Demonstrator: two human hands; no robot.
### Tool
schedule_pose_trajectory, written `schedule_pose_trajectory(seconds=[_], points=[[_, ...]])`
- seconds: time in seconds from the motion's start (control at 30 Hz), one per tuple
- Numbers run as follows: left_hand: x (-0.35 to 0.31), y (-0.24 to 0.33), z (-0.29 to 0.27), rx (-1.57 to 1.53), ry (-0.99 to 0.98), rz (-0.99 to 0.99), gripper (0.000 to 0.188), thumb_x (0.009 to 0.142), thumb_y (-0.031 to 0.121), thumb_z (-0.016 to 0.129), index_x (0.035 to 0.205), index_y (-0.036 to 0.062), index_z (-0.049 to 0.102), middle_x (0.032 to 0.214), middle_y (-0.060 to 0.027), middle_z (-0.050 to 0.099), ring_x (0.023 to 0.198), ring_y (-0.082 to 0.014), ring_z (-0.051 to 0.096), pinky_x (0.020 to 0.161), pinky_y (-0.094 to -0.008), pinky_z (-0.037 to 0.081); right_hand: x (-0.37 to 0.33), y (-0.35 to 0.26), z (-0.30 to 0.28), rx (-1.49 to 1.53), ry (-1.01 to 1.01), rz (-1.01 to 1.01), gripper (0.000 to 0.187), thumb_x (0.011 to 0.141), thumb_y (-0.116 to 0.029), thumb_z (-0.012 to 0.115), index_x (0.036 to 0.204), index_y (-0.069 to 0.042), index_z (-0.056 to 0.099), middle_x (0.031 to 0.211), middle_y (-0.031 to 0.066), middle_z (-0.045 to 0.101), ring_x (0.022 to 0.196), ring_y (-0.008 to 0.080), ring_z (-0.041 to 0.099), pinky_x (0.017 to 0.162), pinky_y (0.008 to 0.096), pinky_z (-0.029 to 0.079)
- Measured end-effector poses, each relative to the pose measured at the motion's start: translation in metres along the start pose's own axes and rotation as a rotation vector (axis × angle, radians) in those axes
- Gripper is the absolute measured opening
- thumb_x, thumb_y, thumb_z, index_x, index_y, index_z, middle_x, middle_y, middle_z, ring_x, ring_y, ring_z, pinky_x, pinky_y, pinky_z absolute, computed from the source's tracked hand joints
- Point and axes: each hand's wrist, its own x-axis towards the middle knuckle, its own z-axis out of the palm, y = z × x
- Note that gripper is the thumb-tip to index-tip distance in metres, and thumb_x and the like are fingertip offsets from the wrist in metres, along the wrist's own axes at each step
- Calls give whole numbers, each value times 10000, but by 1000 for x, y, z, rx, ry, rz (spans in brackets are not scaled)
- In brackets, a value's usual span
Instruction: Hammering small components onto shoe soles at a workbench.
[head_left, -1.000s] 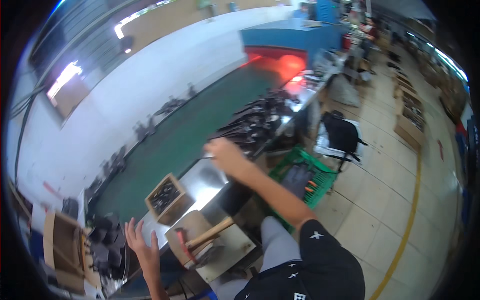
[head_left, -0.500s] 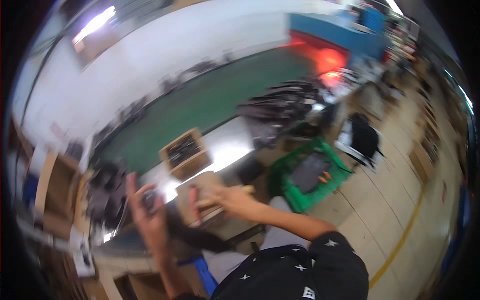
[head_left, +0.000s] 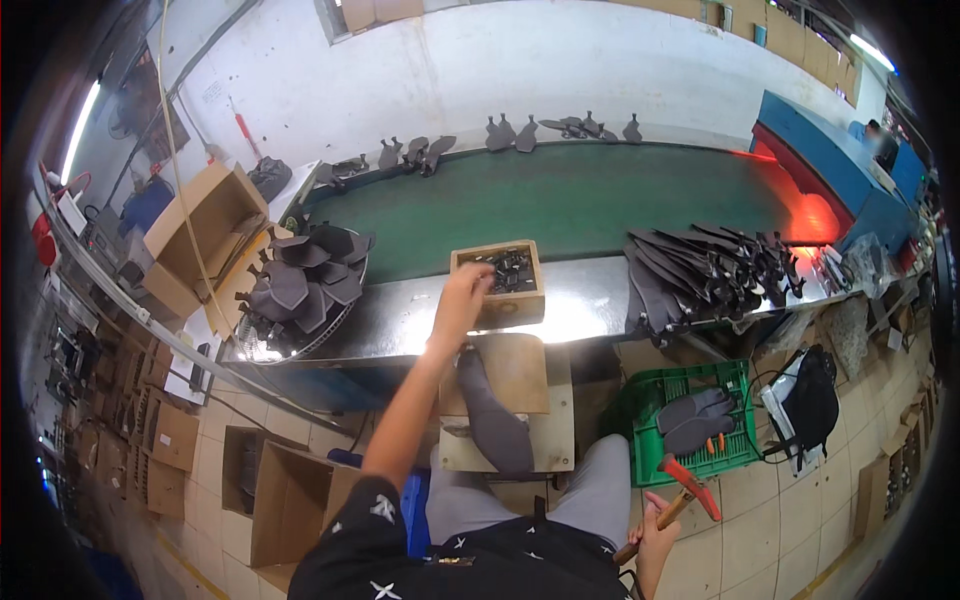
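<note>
My left hand (head_left: 465,293) reaches to the wooden box (head_left: 511,309) on the bench, its fingers bent together over small black parts (head_left: 515,268). What the fingertips hold, if anything, is hidden. In front of me a dark grey, paddle-shaped flat piece (head_left: 493,425) lies across a wooden board (head_left: 520,370) on a pale stand (head_left: 556,430), its narrow end pointing away from me. My right hand (head_left: 655,535) is low at the right beside my leg, wrapped round the wooden handle of a hammer with a red head (head_left: 692,485).
A round tray (head_left: 340,325) heaped with similar grey pieces stands left; more pieces (head_left: 690,270) lie piled right. Behind runs a green conveyor belt (head_left: 550,185). A green crate (head_left: 745,440) sits on the floor at right, open cartons (head_left: 290,500) at lower left.
My view has swung round. The left hand, raised at left before, is now at the wooden box. My right hand has moved from the board to beside my leg with the hammer.
</note>
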Motion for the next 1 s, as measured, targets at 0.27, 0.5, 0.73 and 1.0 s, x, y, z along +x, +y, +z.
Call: schedule_pose_trajectory(seconds=[0.27, 0.5, 0.73, 1.0], points=[[81, -63, 10, 415, -462, -23, 89, 750, 1, 726, 833, -26, 712, 860, -205, 698, 724, -336, 691, 685, -391, 552, 28, 16, 2, -143, 60, 14, 258, 978, -267, 623, 1026, -14, 640, 521, -37, 431, 385, 52, 384, 363, 228, 307], [6, 69, 1, -243, -54, -41, 360, 846, -18, 711, 1172, -33, 559, 847, -97, 711, 695, -103, 659, 619, -231, 539, 54, -34, 50, -174, -157, -94, 219, 977, -178, 604, 1099, -10, 672, 551, 20, 547, 383, 50, 418, 369, 219, 306], [-98, 198, -58, -90, 54, 392, 445, 808, -38, 766, 1167, -12, 506, 886, -114, 708, 840, -139, 685, 712, -260, 552, 41, -151, 171, 70, -662, -375, 309, 919, -121, 694, 1188, 16, 627, 1030, 114, 726, 516, 14, 476, 438, 176, 347], [-138, 227, -86, -910, -29, -198, 369, 873, -24, 703, 1151, 3, 462, 873, -139, 672, 751, -182, 682, 659, -274, 559, -5, -174, 212, 106, -749, -458, 400, 852, -156, 772, 1169, 38, 626, 1139, 100, 697, 527, 5, 477, 437, 169, 362]])
